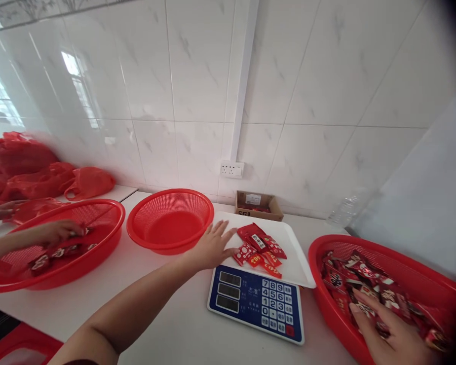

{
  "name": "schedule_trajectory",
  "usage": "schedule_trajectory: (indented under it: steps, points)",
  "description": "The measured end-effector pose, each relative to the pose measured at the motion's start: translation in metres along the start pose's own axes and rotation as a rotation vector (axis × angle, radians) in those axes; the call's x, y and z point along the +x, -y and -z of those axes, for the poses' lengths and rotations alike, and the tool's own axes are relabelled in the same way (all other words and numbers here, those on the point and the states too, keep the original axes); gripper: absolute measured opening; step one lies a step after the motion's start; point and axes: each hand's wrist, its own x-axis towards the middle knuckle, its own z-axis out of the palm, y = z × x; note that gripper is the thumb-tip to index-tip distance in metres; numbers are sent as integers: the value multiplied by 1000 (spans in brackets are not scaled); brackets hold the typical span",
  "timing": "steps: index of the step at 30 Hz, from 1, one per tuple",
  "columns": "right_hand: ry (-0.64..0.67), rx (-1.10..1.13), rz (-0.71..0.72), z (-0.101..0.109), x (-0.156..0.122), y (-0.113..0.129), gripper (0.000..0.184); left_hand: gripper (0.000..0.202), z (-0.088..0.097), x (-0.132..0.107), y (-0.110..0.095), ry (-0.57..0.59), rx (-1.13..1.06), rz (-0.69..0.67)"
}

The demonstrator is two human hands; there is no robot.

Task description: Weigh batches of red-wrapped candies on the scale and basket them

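My left hand lies open and flat on the left edge of the white scale tray, fingers spread toward a small pile of red candy packets on it. The tray sits on a blue electronic scale with a keypad. My right hand reaches into the red basket at the right, resting among several red wrapped candies; its fingers curl into the pile and I cannot make out whether they hold any.
An empty red basket stands left of the scale. Farther left, another person's hands work in a third red basket with a few candies. Red plastic bags lie behind it. A small cardboard box sits against the tiled wall.
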Motion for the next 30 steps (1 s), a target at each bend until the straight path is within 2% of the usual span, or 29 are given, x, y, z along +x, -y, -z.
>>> schedule_trajectory:
  steps: [3,5,9,13,17,22,26,30]
  points:
    - [114,17,-81,7,0,10,50,76,-6,21,-22,96,-77,-216]
    - [120,6,-111,11,0,17,53,85,-10,37,-31,133,-95,-333]
    - [110,6,-104,17,-2,27,55,95,-17,67,-37,217,-60,-442]
    - [111,14,-79,19,-3,32,54,89,-25,82,-38,225,-37,-465]
    - [69,39,-45,19,-3,33,53,79,-30,84,-39,110,-1,-466]
    - [95,15,-63,20,-2,34,53,67,-29,87,-41,19,95,-465]
    - [96,12,-66,21,-2,34,51,54,-31,92,-44,1,77,-414]
    - [81,16,-62,20,-2,33,53,46,-34,97,-48,-50,27,-306]
